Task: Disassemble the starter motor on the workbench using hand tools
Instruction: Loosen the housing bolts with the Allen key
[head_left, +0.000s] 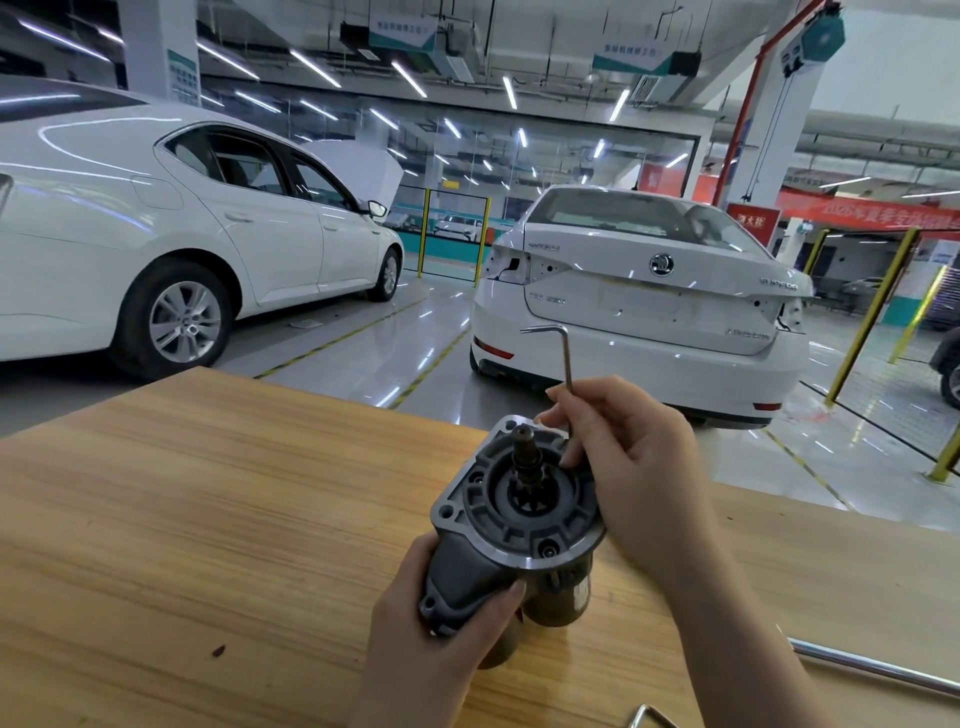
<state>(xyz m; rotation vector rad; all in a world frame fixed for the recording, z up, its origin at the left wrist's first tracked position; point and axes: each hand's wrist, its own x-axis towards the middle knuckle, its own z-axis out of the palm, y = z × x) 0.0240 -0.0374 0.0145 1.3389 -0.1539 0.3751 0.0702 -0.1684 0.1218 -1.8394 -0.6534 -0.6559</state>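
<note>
Left hand (441, 618) low centre, wrist cut off by bottom edge; fingers and thumb wrapped around the dark housing of the starter motor (519, 512), thumb lying across its front. Motor stands on end over the wooden workbench (208, 493), drive-end flange tilted up toward camera, pinion shaft poking out of the middle. Lower body and the brownish solenoid cylinder mostly hidden under the flange and behind the gripping hand; base out of sight, so cannot tell whether it sits on the wood or is held just off it. Hex key (567, 358), L-shaped, rises above the far rim of the flange, short arm pointing left, long shank running down into the fingers. Its lower tip is covered by fingertips; cannot tell whether it is seated in a bolt head. Right hand (639, 467) pinches that shank, fingers curled at the flange rim, forearm leaving frame lower right. White car (649, 306) directly behind the key, rear lamps out. Steel rod (872, 667) lies on bench far right, end cut off by frame. Bent metal piece (649, 717) at bottom edge, mostly cropped, unidentifiable.
</note>
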